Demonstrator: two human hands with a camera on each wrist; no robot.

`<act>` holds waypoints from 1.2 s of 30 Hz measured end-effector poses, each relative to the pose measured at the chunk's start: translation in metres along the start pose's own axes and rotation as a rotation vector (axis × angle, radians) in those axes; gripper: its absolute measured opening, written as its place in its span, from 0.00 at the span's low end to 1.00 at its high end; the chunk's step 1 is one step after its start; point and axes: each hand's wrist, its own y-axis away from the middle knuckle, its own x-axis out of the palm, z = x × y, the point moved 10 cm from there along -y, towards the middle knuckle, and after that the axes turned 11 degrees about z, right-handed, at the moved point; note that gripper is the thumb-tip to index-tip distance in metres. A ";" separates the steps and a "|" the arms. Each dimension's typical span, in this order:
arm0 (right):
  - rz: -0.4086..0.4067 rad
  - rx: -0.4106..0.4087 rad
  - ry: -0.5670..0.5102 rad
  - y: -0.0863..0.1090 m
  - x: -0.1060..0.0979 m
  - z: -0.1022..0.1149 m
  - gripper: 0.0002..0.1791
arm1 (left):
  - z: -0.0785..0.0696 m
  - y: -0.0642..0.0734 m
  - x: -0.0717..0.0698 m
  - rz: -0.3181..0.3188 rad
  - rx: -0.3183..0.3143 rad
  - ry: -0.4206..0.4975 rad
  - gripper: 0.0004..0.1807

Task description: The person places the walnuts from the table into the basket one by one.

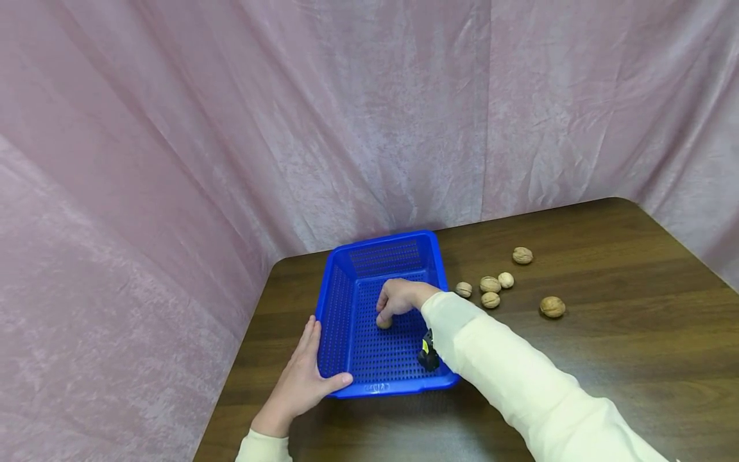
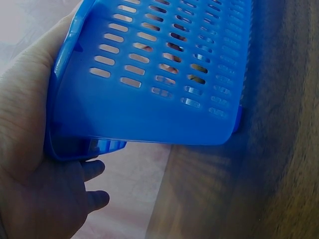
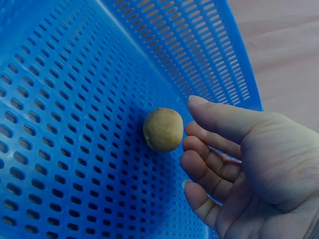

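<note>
A blue plastic basket (image 1: 375, 387) with slotted walls and floor stands on the table. My left hand (image 1: 303, 378) rests at its near left corner, fingers straight along the left side and thumb on the front rim. In the left wrist view that hand (image 2: 30, 139) lies against the rim. My right hand (image 1: 399, 298) reaches down inside the basket. Just off its fingertips, a single walnut (image 3: 163, 129) sits on the basket floor. The thumb and loosely bent fingers of this hand (image 3: 249, 154) are apart, with nothing between them.
Right of the basket, several walnuts (image 1: 490, 285) lie grouped on the brown wooden table (image 1: 623, 282). Two more walnuts lie farther right, one toward the back (image 1: 522, 255) and one nearer (image 1: 552, 307). A pink curtain (image 1: 392, 128) hangs behind the table and along its left.
</note>
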 end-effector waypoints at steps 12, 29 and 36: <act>0.001 -0.179 -0.256 0.011 -0.009 0.029 0.23 | 0.004 0.002 -0.003 -0.014 -0.019 -0.018 0.69; -0.258 -0.301 -0.197 0.187 -0.077 -0.085 0.23 | -0.006 -0.006 0.007 -0.030 0.013 0.000 0.69; -0.481 -0.149 -0.074 0.252 -0.075 -0.158 0.21 | -0.008 -0.012 0.005 -0.013 0.009 0.006 0.70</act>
